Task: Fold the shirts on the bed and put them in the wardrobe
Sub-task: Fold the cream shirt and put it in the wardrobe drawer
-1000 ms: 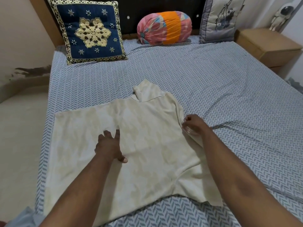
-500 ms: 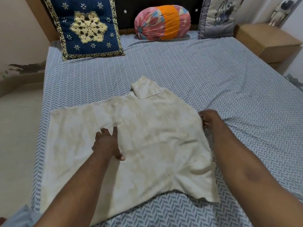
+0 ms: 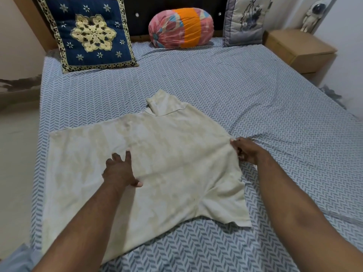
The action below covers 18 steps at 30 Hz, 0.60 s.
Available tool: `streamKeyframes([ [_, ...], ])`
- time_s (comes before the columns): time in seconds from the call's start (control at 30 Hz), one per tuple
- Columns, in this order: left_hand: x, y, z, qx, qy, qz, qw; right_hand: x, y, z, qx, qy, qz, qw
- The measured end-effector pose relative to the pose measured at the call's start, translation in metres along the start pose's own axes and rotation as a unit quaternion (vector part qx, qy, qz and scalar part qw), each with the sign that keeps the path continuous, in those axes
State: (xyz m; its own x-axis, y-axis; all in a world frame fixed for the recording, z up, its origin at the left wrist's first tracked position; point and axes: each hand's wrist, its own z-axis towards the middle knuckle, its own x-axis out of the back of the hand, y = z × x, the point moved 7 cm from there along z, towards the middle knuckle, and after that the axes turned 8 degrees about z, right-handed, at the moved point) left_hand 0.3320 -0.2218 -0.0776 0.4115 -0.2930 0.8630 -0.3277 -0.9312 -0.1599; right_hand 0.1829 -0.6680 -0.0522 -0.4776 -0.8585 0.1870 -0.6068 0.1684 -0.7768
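- On the bed (image 3: 216,85), over its near-left part, a cream shirt (image 3: 176,173) is being held spread flat on the sheet, well apart from the cushions.
- Its collar is being pointed toward the headboard (image 3: 141,18), and one short sleeve is being left sticking out at the near right.
- Near its middle, the shirt is being pressed down by the left hand (image 3: 119,169): palm down, fingers straight and spread, thumb out to the side.
- At its right edge, the fabric is being pinched by the right hand (image 3: 245,150), with the fingers curled at the seam; the fingertips are being partly hidden by the back of the hand.
- Two bare forearms are being reached in from the bottom of the view, one on each side of the shirt.
- A blue-and-white herringbone sheet is being shown over the whole bed, with long creases running right of the shirt.
- Against the headboard, three pieces are being propped: a navy cushion (image 3: 90,32) with a cream flower at left, a pink-and-orange bolster (image 3: 180,28) in the middle, a grey floral cushion (image 3: 245,20) at right.
- Beside the bed's far right corner, a wooden nightstand (image 3: 298,50) is being shown, with a white astronaut figure (image 3: 312,16) just beyond it by the wall.
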Motion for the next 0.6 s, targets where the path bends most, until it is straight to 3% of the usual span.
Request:
streamKeyframes([
  [0.1, -0.004, -0.001, -0.004, 0.006, 0.019, -0.010, 1.000, 0.005, 0.000, 0.000, 0.009, 0.004, -0.084, 0.996],
  [0.2, -0.007, -0.004, -0.011, 0.018, 0.035, -0.023, 0.999, 0.022, -0.005, 0.003, 0.061, 0.140, 0.009, 0.988],
  [0.27, -0.005, -0.004, -0.020, 0.020, 0.077, -0.015, 0.997, 0.016, 0.008, -0.001, 0.021, 0.118, 0.044, 0.992],
  [0.33, -0.003, 0.000, -0.034, 0.007, 0.131, 0.005, 0.991, 0.009, 0.035, -0.009, -0.071, 0.070, -0.006, 0.995],
  [0.4, -0.008, 0.007, -0.046, -0.026, 0.158, 0.025, 0.987, 0.009, 0.055, -0.015, -0.099, 0.041, -0.083, 0.991],
  [0.5, -0.010, 0.025, -0.068, -0.082, 0.232, 0.017, 0.969, 0.028, 0.059, -0.021, -0.016, 0.162, -0.151, 0.975],
  [0.57, -0.011, 0.042, -0.087, -0.129, 0.219, -0.037, 0.966, 0.045, 0.075, -0.018, -0.018, 0.228, -0.120, 0.966],
  [0.6, -0.014, 0.050, -0.095, -0.148, 0.203, -0.072, 0.965, 0.043, 0.081, -0.024, -0.030, 0.219, -0.078, 0.972],
])
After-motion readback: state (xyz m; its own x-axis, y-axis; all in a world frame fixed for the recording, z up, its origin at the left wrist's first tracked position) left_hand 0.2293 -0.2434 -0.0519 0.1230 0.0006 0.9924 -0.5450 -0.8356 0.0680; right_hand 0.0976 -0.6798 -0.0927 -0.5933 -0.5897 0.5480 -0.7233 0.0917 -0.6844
